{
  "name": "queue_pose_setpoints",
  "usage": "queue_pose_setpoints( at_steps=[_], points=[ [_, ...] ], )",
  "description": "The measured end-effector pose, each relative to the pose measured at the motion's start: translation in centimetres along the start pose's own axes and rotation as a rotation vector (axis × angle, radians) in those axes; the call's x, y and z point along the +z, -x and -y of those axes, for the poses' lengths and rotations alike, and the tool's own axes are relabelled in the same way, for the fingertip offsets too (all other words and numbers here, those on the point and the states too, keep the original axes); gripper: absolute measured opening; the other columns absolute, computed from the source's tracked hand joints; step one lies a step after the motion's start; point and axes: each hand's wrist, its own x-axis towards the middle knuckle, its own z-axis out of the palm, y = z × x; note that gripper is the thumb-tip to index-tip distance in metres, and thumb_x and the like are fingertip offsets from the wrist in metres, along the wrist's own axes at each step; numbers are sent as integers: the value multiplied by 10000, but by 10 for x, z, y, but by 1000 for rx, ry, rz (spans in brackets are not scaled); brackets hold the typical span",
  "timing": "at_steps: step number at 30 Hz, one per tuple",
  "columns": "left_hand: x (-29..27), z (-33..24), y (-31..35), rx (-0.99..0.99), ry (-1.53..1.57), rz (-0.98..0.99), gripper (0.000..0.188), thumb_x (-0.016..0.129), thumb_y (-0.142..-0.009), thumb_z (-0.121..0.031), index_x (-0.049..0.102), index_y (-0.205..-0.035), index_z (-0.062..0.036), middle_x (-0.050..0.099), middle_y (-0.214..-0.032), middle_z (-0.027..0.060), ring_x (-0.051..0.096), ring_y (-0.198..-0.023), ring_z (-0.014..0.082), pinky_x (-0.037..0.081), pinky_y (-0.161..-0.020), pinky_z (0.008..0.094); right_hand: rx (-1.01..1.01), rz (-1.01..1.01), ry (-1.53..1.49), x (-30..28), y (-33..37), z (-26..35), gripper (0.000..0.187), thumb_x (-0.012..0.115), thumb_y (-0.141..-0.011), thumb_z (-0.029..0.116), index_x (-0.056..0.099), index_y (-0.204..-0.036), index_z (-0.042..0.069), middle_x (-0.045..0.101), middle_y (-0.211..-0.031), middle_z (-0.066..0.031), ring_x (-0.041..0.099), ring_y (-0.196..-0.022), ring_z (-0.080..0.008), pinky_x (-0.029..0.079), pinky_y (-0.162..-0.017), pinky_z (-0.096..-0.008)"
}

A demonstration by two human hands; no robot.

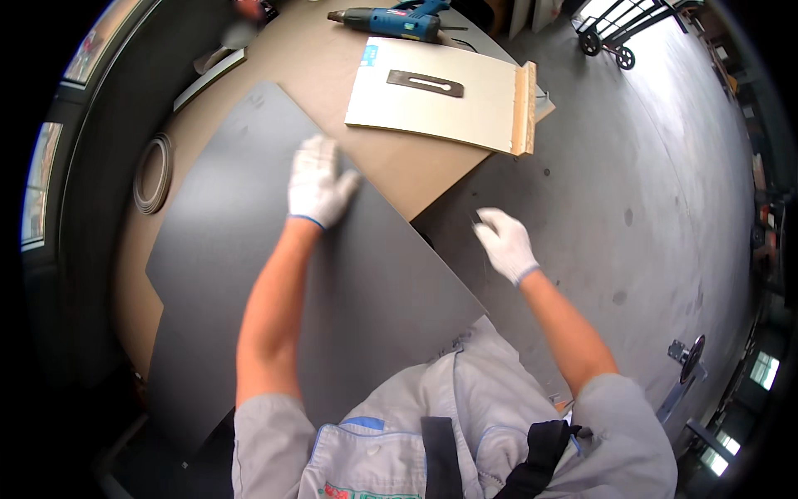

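A large dark grey panel (224, 208) lies across the table and reaches back to my body. My left hand (317, 183), in a white work glove, rests flat on it near its right edge, with the fingers together and the thumb out. Off that edge, over the floor, I hold my right hand (504, 244), gloved too. Its fingers are curled in a pinch. A faint thin line shows by the fingertips, too fine to name.
Beyond the panel, a white board (440, 112) with a wooden strip (524, 108) bears a slotted metal plate (425, 83). A blue heat gun (391, 23) lies behind it. A coiled edging band (153, 175) sits at left. A hand truck (615, 37) stands on the floor (607, 208).
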Motion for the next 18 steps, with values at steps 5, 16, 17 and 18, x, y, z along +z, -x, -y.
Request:
queue_pose_setpoints(
  at_steps=[5,16,17,18],
  points=[
    [2,152,52,-451,-221,-22,823,577,-1029,-570,423,-1604,-3,384,-1684,257,318,-1564,438,191,-1302,546,-345,132,231,35,-61,80,582,731,-928,262,568,-1396,-42,635,-1319,-283,641,-1176,-447,531,-999,-489],
    [-22,171,114,-797,-270,49,898,537,-1036,-598,317,-1663,6,262,-1751,244,187,-1625,457,106,-1325,577,-1000,687,431,149,-158,152,1009,732,-889,618,439,-1560,-76,365,-1665,-334,309,-1568,-515,199,-1315,-573],
    [-23,170,115,-781,-257,40,907,549,-1031,-598,321,-1657,18,266,-1747,250,184,-1623,462,100,-1325,582,-1033,623,422,165,-189,174,1012,738,-886,605,432,-1561,-84,364,-1661,-342,298,-1570,-518,190,-1320,-561],
    [-21,167,112,-752,-235,30,916,561,-1026,-599,326,-1651,29,270,-1742,256,181,-1622,467,94,-1325,586,-1054,559,421,184,-222,187,998,734,-892,595,437,-1555,-88,367,-1656,-350,292,-1571,-518,187,-1323,-548]
  ],
)
